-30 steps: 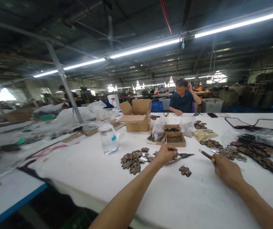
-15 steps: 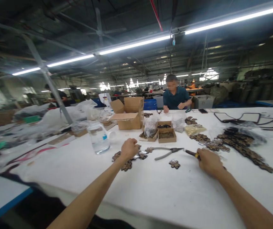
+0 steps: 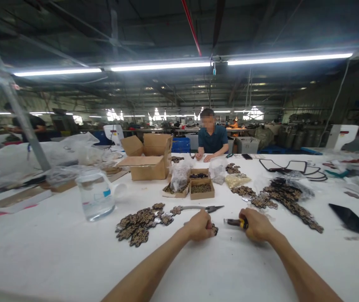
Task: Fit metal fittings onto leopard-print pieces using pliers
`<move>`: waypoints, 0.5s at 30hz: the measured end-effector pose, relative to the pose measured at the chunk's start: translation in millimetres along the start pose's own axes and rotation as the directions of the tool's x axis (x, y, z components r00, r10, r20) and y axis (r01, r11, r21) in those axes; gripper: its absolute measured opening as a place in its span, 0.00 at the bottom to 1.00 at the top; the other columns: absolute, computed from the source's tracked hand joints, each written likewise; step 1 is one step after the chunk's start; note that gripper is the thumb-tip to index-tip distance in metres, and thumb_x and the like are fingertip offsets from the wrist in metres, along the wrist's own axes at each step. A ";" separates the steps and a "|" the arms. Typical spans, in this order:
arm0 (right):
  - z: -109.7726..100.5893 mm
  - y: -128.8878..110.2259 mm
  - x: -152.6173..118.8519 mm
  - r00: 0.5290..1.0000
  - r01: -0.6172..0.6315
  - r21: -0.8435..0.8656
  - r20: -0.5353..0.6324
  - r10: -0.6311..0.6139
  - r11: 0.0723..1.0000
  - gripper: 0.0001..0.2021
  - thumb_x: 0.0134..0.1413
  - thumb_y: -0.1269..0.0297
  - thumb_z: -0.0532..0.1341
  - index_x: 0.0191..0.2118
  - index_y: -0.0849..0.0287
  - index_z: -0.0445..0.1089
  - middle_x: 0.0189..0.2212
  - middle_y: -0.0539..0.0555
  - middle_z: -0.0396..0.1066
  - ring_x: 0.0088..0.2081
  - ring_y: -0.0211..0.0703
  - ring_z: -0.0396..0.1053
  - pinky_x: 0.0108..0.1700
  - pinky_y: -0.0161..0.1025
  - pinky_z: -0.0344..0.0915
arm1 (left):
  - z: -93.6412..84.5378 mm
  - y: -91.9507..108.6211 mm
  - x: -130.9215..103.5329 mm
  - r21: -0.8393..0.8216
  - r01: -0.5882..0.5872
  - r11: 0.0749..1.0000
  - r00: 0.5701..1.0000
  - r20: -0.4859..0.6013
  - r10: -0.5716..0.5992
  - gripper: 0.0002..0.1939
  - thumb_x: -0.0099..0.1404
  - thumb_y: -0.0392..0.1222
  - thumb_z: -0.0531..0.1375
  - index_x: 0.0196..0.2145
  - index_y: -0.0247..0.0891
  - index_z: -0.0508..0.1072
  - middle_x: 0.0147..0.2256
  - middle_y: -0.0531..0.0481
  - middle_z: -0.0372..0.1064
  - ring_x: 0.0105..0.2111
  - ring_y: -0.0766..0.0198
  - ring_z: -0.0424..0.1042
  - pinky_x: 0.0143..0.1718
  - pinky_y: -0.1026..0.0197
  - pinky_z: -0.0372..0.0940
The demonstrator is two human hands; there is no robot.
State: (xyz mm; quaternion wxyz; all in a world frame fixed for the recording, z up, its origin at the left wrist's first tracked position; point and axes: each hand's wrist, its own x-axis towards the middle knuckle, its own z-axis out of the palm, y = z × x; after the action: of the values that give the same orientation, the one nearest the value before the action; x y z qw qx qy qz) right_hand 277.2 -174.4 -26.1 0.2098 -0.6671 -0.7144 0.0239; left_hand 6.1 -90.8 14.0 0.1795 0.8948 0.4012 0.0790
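My left hand (image 3: pixel 200 226) is closed at a small brown-and-black flower-shaped patch (image 3: pixel 215 229), its fingertips pinching the edge and partly covering it. To the right, my right hand (image 3: pixel 257 225) grips a dark tool with a yellow-marked handle (image 3: pixel 236 222), its tip pointing left; the exact kind is unclear. Just beyond my left hand lie long-nose pliers (image 3: pixel 214 208) with grey handles, one handle partly hidden by the hand. A heap of similar flower-shaped patches (image 3: pixel 137 224) spreads on the white table to the left.
A clear water jug (image 3: pixel 95 197) stands at left. Behind are an open cardboard box (image 3: pixel 148 167) and small boxes of metal pieces (image 3: pixel 202 189). More patches (image 3: pixel 292 205) and a black tablet-like slab (image 3: pixel 352 219) lie right. A person (image 3: pixel 212 136) works across the white table (image 3: pixel 179 268).
My left hand has left the patch heap and moved right to the single patch. The right hand still holds the tool, now closer to my left hand. The view has turned right.
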 end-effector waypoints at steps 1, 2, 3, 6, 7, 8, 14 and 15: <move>0.4 -0.9 0.6 1.000 0.016 0.011 0.009 -0.016 1.000 0.18 0.41 0.75 0.60 0.41 0.56 0.71 0.35 0.54 0.73 0.36 0.44 0.68 0.33 0.35 0.52 | -2.5 -2.0 1.2 0.000 0.003 1.000 1.000 0.015 -0.003 0.10 0.48 0.46 0.67 0.27 0.38 0.75 0.38 0.47 0.72 0.32 0.61 0.69 0.30 0.63 0.61; 0.9 -1.8 1.1 1.000 0.020 0.016 0.022 -0.021 1.000 0.17 0.40 0.75 0.60 0.40 0.55 0.71 0.36 0.54 0.73 0.36 0.45 0.69 0.33 0.35 0.52 | -4.7 -3.4 2.1 0.003 0.007 1.000 1.000 0.025 -0.007 0.11 0.47 0.46 0.67 0.27 0.39 0.75 0.37 0.48 0.73 0.31 0.61 0.69 0.29 0.63 0.60; 1.3 -2.8 1.6 0.999 0.017 0.017 0.037 -0.018 1.000 0.17 0.40 0.75 0.60 0.40 0.55 0.71 0.36 0.54 0.73 0.37 0.46 0.69 0.33 0.35 0.52 | -6.4 -4.0 2.9 0.007 0.013 1.000 1.000 0.028 -0.013 0.12 0.45 0.46 0.68 0.28 0.39 0.76 0.36 0.48 0.73 0.31 0.61 0.69 0.28 0.63 0.59; -0.5 -4.9 1.4 0.998 0.010 0.009 0.056 -0.010 1.000 0.20 0.35 0.75 0.61 0.40 0.54 0.71 0.36 0.53 0.73 0.37 0.47 0.69 0.33 0.35 0.53 | -7.8 -2.7 6.0 0.011 0.043 0.999 0.999 0.031 -0.043 0.16 0.42 0.44 0.68 0.31 0.39 0.76 0.34 0.49 0.73 0.30 0.60 0.68 0.26 0.63 0.58; -2.7 -5.4 1.0 0.998 0.014 0.006 0.056 -0.014 1.000 0.21 0.35 0.75 0.62 0.40 0.54 0.72 0.35 0.53 0.73 0.37 0.47 0.69 0.33 0.35 0.53 | -7.4 -1.7 7.4 0.005 0.046 0.999 0.998 0.039 -0.046 0.15 0.43 0.43 0.68 0.31 0.39 0.76 0.33 0.50 0.73 0.30 0.59 0.69 0.26 0.63 0.57; -5.6 -5.8 0.6 0.998 0.021 0.001 0.054 -0.021 1.000 0.21 0.34 0.75 0.62 0.40 0.54 0.72 0.35 0.53 0.73 0.36 0.47 0.69 0.33 0.35 0.53 | -6.7 -0.7 8.9 0.000 0.045 0.999 0.997 0.057 -0.045 0.13 0.44 0.42 0.67 0.30 0.39 0.76 0.31 0.50 0.73 0.30 0.59 0.69 0.27 0.63 0.57; -30.5 -7.7 5.7 0.985 0.043 0.008 0.166 -0.044 0.999 0.22 0.34 0.67 0.67 0.43 0.53 0.73 0.38 0.54 0.75 0.37 0.47 0.70 0.33 0.35 0.56 | -4.8 -4.9 19.4 0.100 0.051 0.994 0.998 -0.043 -0.047 0.19 0.47 0.47 0.66 0.37 0.39 0.73 0.39 0.46 0.72 0.38 0.54 0.71 0.34 0.61 0.60; -33.9 -7.7 7.0 0.980 0.038 0.030 0.195 -0.043 0.999 0.24 0.33 0.64 0.68 0.44 0.53 0.73 0.38 0.53 0.75 0.37 0.47 0.70 0.33 0.35 0.56 | -5.0 -6.3 21.0 0.119 0.055 0.991 0.997 -0.053 -0.049 0.21 0.47 0.48 0.66 0.39 0.39 0.72 0.41 0.45 0.72 0.39 0.54 0.70 0.35 0.60 0.60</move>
State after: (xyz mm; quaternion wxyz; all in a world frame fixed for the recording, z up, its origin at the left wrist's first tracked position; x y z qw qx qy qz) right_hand 281.0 -176.8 9.0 0.1477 -0.6439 -0.7447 0.0946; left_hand 14.3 -70.0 16.1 0.1169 0.8910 0.4328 0.0723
